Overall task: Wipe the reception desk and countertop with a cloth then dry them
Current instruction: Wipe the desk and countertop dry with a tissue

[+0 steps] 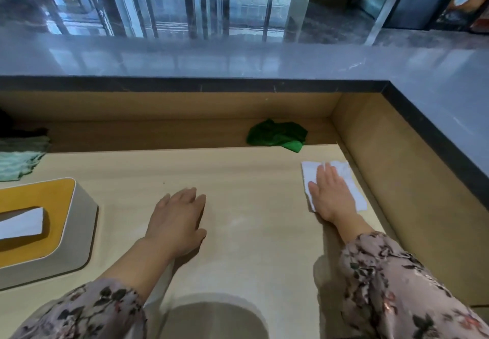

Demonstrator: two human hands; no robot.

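The white cloth (311, 173) lay on the bench (238, 169) under the right hand (330, 195), fingers straight. The left hand (177, 217) rested flat, fingers relaxed.

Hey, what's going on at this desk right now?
A person presses their right hand flat on a white paper towel near the right end of the wooden desk, apparently drying it. The left hand rests flat on the desk nearby. A crumpled green cloth lies untouched at the back of the desk, and a tissue box stands at the left.
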